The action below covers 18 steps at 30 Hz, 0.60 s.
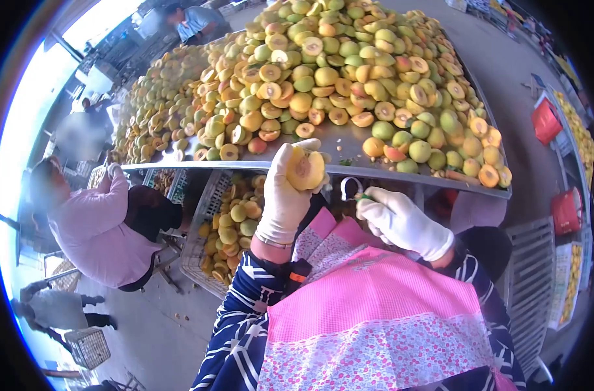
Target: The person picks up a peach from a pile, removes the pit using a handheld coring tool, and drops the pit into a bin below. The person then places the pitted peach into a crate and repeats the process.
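Note:
My left hand (280, 207), in a white glove, is raised in front of the table edge with its fingers closed round a yellow peach half (308, 171). The cut face, with a brownish-red centre, shows. To its right, my gloved right hand (406, 223) grips a pitting tool (343, 188) by its green handle. The tool's curved metal loop points up and stands apart from the peach half. Beyond both hands, a large heap of peaches (349, 75), many cut in half, lies on the metal table (333, 148).
A white crate (194, 251) of peaches stands below the table, left of my lap. A person in a pink top (101, 225) sits at the left. A slatted rack (530, 280) is at my right, with red bags (566, 210) and fruit crates (566, 287) further right.

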Motion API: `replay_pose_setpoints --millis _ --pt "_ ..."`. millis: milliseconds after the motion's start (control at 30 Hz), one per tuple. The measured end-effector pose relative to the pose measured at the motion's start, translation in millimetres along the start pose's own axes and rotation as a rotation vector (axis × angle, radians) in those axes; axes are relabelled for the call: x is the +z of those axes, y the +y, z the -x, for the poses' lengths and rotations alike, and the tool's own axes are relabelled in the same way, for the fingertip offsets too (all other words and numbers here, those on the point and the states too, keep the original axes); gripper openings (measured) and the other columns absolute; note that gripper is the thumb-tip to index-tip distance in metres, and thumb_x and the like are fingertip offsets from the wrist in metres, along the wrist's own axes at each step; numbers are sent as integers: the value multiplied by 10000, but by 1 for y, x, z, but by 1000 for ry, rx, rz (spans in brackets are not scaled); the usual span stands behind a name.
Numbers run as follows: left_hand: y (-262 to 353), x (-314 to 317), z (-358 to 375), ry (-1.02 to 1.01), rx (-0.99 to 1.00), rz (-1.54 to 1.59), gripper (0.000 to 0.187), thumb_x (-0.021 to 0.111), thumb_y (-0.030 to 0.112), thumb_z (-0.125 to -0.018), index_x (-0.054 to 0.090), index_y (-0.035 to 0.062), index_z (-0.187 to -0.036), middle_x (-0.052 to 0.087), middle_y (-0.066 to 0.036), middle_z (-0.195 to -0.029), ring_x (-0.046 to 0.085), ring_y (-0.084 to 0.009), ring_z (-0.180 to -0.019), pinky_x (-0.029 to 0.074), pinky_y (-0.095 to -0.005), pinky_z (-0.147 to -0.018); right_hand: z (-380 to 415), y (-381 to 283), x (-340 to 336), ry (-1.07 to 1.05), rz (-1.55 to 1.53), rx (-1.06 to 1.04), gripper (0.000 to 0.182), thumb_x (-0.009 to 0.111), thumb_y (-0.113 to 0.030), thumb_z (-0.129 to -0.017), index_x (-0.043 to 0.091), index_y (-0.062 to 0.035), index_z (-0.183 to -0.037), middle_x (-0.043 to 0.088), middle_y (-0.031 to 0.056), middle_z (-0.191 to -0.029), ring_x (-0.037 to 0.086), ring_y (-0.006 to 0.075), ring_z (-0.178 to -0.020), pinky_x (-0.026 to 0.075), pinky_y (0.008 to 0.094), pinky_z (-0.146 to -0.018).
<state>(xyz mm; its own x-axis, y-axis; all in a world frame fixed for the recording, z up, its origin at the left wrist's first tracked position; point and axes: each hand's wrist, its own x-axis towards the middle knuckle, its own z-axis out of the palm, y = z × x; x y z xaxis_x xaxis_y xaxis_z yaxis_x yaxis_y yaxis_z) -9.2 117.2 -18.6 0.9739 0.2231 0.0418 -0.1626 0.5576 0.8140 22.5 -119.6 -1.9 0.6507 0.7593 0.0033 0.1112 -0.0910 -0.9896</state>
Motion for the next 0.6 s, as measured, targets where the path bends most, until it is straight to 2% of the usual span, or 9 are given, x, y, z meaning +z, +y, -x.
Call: replay_pose_setpoints --millis 100,200,233,300,333,367,433,533,600 --pt "-20 35 13 -1 220 -386 290 569 197 -1036 621 -19 -1222 705 -135 -1039 657 -186 -813 535 -312 -704 3 -6 7 37 -13 -51 240 566 -191 -1056 646 34 -1071 657 149 -800 634 205 -732 499 343 -728" --pt "-21 51 23 -47 335 -716 212 572 84 -1016 653 -29 -1177 713 -97 -1022 668 -151 -870 542 -289 -791 10 -7 9 105 19 26 246 574 -203 -1058 638 34 -1056 656 134 -813 619 177 -733 496 344 -719" --pt "-21 53 26 -39 332 -830 285 550 181 -1042 662 -32 -1195 709 -83 -1021 654 -137 -869 525 -278 -832 15 -4 8 157 -79 -70 205 635 -187 -1022 640 17 -1037 670 133 -842 637 170 -742 502 348 -703" --pt "-19 61 30 1 107 -385 364 547 280 -1067 684 -28 -1205 687 -35 -990 596 -81 -824 496 -240 -825 16 -8 5 342 52 -278 180 677 -164 -987 642 4 -1043 678 134 -856 658 169 -759 510 356 -704" --pt "-22 63 33 0 80 -366 354 551 273 -1067 686 -25 -1202 686 -29 -984 589 -72 -821 491 -231 -807 18 -9 4 437 115 -378 177 698 -152 -969 643 -3 -1047 681 135 -863 668 168 -767 515 360 -705" --pt "-26 66 36 -4 48 -347 345 556 267 -1066 688 -23 -1199 684 -23 -978 582 -64 -817 486 -221 -790 12 -11 6 543 239 -465 182 736 -102 -909 635 -16 -1033 676 168 -844 710 221 -774 527 367 -701" --pt "-29 77 43 -32 6 -417 314 572 240 -1065 681 -21 -1204 688 -13 -983 571 -41 -830 478 -196 -751 13 -1 3 485 305 -445 182 736 -83 -889 620 -15 -1012 664 182 -822 706 292 -753 527 380 -677" --pt "-42 81 39 -104 253 -561 295 561 215 -1065 679 -18 -1204 684 -8 -976 576 -55 -835 476 -202 -761 15 1 2 456 523 -596 222 763 -28 -803 585 -33 -936 586 172 -702 631 392 -657 491 395 -593" --pt "-43 80 33 -138 371 -723 305 547 227 -1072 683 -17 -1194 686 -12 -980 586 -64 -848 482 -215 -783 21 -2 2 314 373 -566 179 728 -45 -870 602 -27 -995 650 163 -765 676 335 -665 512 380 -621"
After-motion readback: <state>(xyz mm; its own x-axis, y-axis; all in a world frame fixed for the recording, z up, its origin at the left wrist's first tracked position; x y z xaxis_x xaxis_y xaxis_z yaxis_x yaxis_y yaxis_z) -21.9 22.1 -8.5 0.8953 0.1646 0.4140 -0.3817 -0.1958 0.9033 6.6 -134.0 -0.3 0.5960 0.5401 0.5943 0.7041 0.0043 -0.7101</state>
